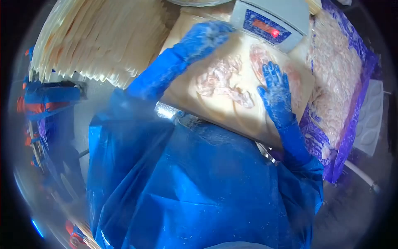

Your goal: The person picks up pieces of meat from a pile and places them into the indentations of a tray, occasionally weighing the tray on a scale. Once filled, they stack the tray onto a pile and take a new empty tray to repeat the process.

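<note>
My left hand (205, 40), in a wet blue glove, is at the upper part of the pale board (186, 93), beside the left edge of the grey scale (271, 18). Its fingers are blurred, and whether they hold anything is not clear. My right hand (276, 95), also gloved in blue, lies with its fingers apart over the board, between two pink pieces of raw meat (260, 58). Between my hands, a loose cluster of pale meat scraps (222, 79) rests on the board. The scale's display shows red digits, too blurred to read.
A thick stack of pale, wavy-edged sheets (99, 37) fills the upper left. To the right, a purple bag (352, 141) lies open under a mass of pale meat (336, 74). Beyond it is a white moulded tray (370, 120). Blue and red equipment (45, 99) stands at the left.
</note>
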`<state>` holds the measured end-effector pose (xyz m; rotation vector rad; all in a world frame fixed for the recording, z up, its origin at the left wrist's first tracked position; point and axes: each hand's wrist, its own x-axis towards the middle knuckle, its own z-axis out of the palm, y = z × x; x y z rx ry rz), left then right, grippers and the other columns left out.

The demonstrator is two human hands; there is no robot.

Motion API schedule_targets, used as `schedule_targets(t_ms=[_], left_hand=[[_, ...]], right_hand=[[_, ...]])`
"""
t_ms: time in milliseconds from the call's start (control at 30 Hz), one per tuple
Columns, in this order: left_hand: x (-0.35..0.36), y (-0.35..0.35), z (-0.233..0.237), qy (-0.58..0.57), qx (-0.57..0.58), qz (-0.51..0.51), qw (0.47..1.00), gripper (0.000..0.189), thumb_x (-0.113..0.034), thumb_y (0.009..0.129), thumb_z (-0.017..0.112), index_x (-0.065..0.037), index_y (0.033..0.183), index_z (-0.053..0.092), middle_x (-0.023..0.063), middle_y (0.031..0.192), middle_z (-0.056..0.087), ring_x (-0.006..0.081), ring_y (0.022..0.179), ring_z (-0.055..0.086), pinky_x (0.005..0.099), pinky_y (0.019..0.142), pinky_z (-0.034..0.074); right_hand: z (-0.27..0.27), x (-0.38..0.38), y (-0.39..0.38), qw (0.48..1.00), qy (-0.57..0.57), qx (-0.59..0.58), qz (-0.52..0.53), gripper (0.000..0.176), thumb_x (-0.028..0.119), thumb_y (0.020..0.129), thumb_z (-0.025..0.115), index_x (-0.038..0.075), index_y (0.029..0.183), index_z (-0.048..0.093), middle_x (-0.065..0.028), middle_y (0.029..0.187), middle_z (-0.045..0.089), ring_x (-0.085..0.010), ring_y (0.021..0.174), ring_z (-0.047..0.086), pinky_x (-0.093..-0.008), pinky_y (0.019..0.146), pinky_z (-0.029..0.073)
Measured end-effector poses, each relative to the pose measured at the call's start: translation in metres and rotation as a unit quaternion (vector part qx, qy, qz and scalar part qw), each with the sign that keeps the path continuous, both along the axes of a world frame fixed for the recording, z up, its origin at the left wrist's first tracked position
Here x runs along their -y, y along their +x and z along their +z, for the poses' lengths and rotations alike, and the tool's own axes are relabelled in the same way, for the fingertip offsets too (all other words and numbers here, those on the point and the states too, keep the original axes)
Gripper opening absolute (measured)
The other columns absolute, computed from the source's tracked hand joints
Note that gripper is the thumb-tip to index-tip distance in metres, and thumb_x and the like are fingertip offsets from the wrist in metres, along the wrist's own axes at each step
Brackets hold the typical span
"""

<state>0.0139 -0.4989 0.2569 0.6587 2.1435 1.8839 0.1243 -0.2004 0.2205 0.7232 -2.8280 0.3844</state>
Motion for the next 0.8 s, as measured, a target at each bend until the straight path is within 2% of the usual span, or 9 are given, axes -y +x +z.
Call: schedule_targets(t_ms=[33, 100, 200, 267, 400, 467, 500, 567, 800], left_hand=[[0.013, 0.01, 0.003, -0.002, -0.002, 0.006, 1.0, 0.033, -0.027, 0.094, 0.066, -0.007, 0.12, 0.068, 0.015, 0.124, 0.066, 0.032, 0.113, 0.062, 0.037, 0.099, 0.051], [0.033, 0.038, 0.005, -0.307, -0.272, 0.033, 0.911, 0.039, -0.029, 0.09, 0.07, -0.009, 0.123, 0.068, 0.0141, 0.114, 0.069, 0.0314, 0.1, 0.066, 0.0376, 0.092, 0.053], [-0.003, 0.083, -0.003, -0.41, -0.334, 0.12, 0.84, 0.02, -0.026, 0.082, 0.067, -0.009, 0.093, 0.072, 0.0137, 0.09, 0.069, 0.0332, 0.08, 0.064, 0.0445, 0.072, 0.051], [-0.007, 0.085, -0.04, -0.371, -0.317, 0.178, 0.855, 0.017, -0.021, 0.08, 0.063, -0.007, 0.087, 0.07, 0.0157, 0.08, 0.067, 0.0355, 0.075, 0.064, 0.0478, 0.068, 0.05], [-0.01, 0.096, -0.052, -0.278, -0.33, 0.21, 0.877, 0.015, -0.023, 0.08, 0.065, -0.012, 0.088, 0.071, 0.0115, 0.085, 0.068, 0.0342, 0.082, 0.065, 0.0464, 0.071, 0.051], [-0.016, 0.107, -0.031, -0.327, -0.239, 0.15, 0.902, 0.019, -0.029, 0.087, 0.064, -0.011, 0.092, 0.067, 0.0132, 0.089, 0.066, 0.0359, 0.084, 0.064, 0.0465, 0.072, 0.051], [-0.013, 0.112, -0.026, -0.21, -0.245, 0.145, 0.935, 0.021, -0.031, 0.091, 0.062, -0.011, 0.096, 0.063, 0.0149, 0.092, 0.066, 0.0376, 0.085, 0.064, 0.048, 0.073, 0.05], [-0.009, 0.12, -0.012, -0.183, -0.102, 0.128, 0.969, 0.021, -0.029, 0.09, 0.065, -0.011, 0.099, 0.06, 0.0151, 0.091, 0.066, 0.0389, 0.086, 0.064, 0.0461, 0.074, 0.05], [-0.014, 0.094, 0.006, 0.049, -0.08, 0.063, 0.994, 0.023, -0.028, 0.092, 0.069, -0.009, 0.098, 0.057, 0.0109, 0.085, 0.063, 0.0277, 0.082, 0.063, 0.0381, 0.077, 0.049]], right_hand=[[0.0, 0.002, -0.002, 0.999, -0.048, 0.007, -0.008, 0.061, 0.029, 0.089, 0.067, 0.002, 0.141, 0.051, -0.0202, 0.145, 0.051, -0.0365, 0.135, 0.045, -0.047, 0.114, 0.033], [0.03, 0.037, -0.012, 0.99, -0.141, 0.019, -0.008, 0.049, 0.024, 0.088, 0.07, 0.002, 0.13, 0.06, -0.0188, 0.131, 0.061, -0.0353, 0.123, 0.055, -0.0442, 0.107, 0.04], [0.0, 0.084, -0.034, 0.994, -0.051, -0.085, 0.042, 0.03, 0.027, 0.09, 0.063, 0.007, 0.112, 0.068, -0.0151, 0.111, 0.066, -0.0321, 0.107, 0.06, -0.0453, 0.093, 0.047], [-0.01, 0.091, -0.042, 0.995, 0.051, -0.037, 0.072, 0.027, 0.023, 0.088, 0.065, 0.006, 0.11, 0.068, -0.0142, 0.109, 0.066, -0.0317, 0.105, 0.06, -0.0437, 0.094, 0.047], [0.015, 0.073, -0.051, 0.985, -0.003, 0.126, 0.116, 0.024, 0.015, 0.085, 0.069, 0.006, 0.107, 0.067, -0.0124, 0.106, 0.066, -0.0309, 0.102, 0.06, -0.0404, 0.095, 0.048], [0.022, 0.086, -0.038, 0.978, -0.145, 0.014, 0.148, 0.016, 0.015, 0.087, 0.068, 0.004, 0.097, 0.064, -0.0126, 0.096, 0.063, -0.0282, 0.095, 0.061, -0.0421, 0.089, 0.047], [0.025, 0.094, -0.033, 0.964, -0.205, -0.046, 0.166, 0.014, 0.015, 0.087, 0.068, 0.003, 0.093, 0.062, -0.0127, 0.09, 0.062, -0.0269, 0.091, 0.061, -0.0429, 0.086, 0.047], [0.03, 0.073, -0.034, 0.912, -0.226, 0.309, 0.145, 0.024, 0.011, 0.091, 0.067, 0.002, 0.111, 0.058, -0.011, 0.099, 0.058, -0.0203, 0.098, 0.056, -0.0348, 0.09, 0.046], [-0.009, 0.019, -0.031, 0.838, -0.4, 0.354, 0.108, 0.04, 0.007, 0.098, 0.056, -0.001, 0.136, 0.048, -0.0148, 0.139, 0.051, -0.0229, 0.127, 0.051, -0.033, 0.104, 0.043]])
